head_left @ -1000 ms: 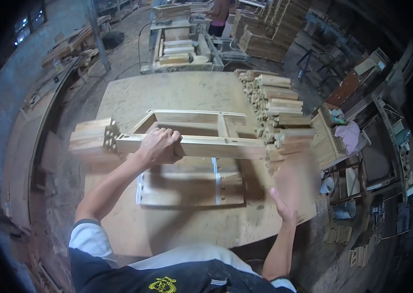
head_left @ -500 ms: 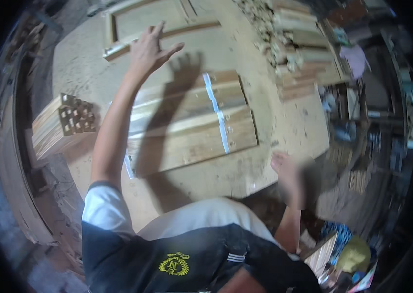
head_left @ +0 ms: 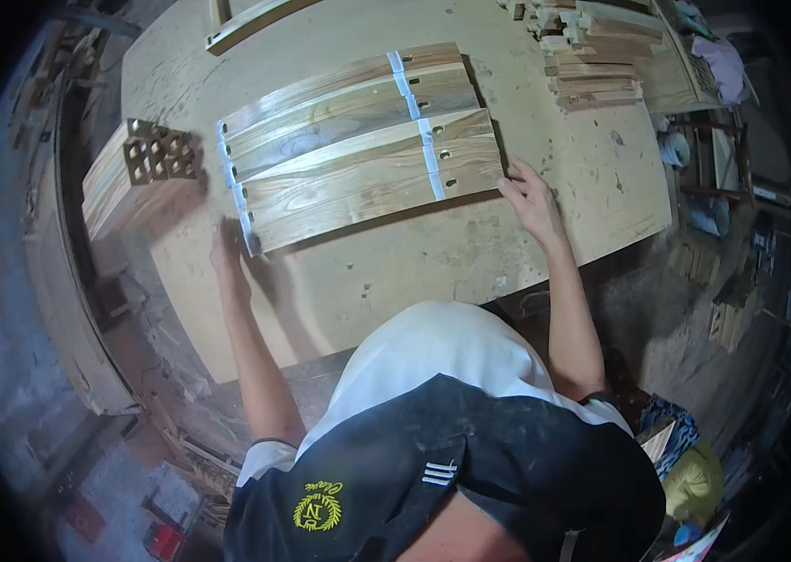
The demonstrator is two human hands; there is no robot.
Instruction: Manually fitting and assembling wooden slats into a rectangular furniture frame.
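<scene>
Left hand [head_left: 225,249] – fingers together, flat on pale plywood tabletop [head_left: 377,272], touching near-left corner of panel of joined brown wooden slats with white tape strips [head_left: 358,159]. Right hand [head_left: 534,199] – fingers spread, tips against panel's near-right edge. Panel flat, mid-table. Left of panel: bundle of slotted wooden bars [head_left: 138,173]. Beyond panel, right: stack of short wooden pieces [head_left: 597,56]; far left, wooden frame rail [head_left: 250,23].

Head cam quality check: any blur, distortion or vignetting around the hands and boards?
Head view: strong fisheye, the table edge and bundled boards bow noticeably; black vignette rings the frame. The left hand is smeared by motion blur, the right hand fairly sharp. Light is even on the boards, with a soft shadow under their near edge; the floor at the rim is dark.
</scene>
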